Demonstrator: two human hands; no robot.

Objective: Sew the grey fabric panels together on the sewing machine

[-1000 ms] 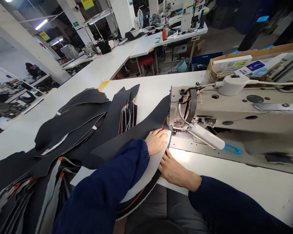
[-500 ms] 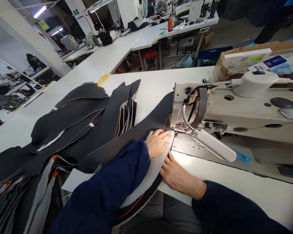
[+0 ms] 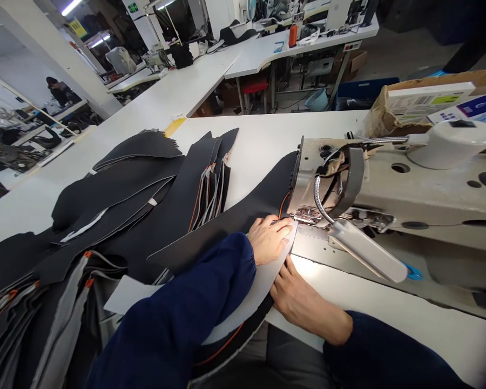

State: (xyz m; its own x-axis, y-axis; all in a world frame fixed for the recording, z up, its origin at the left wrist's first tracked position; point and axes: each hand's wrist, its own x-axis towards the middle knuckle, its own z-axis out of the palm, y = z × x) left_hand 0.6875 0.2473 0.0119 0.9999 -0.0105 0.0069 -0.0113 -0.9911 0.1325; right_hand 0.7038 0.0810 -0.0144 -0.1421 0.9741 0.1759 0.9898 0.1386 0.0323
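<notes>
My left hand (image 3: 270, 241) lies flat, fingers stretched, on a black fabric panel with a pale grey underside (image 3: 263, 283) folded up. Its fingertips are close to the presser foot of a sewing machine (image 3: 421, 186). At the near edge of that panel, my right hand (image 3: 295, 300) has its fingers curled round the layers, partly hidden beneath them. An orange thread line (image 3: 282, 205) runs along the black side by the machine head. The panel's lower end hangs over the table edge above my lap. A lamp (image 3: 366, 251) lights the stitching spot.
Stacked black panels (image 3: 117, 189) and a bundle with orange edges (image 3: 213, 189) cover the table's left side. More grey-backed pieces (image 3: 71, 308) lie at the lower left. A cardboard box (image 3: 383, 111) stands behind the machine. A person (image 3: 60, 93) sits far off at the left.
The whole view has shifted slightly, so the machine and hands appear a little further right. Both hands keep their places on the panel beside the machine.
</notes>
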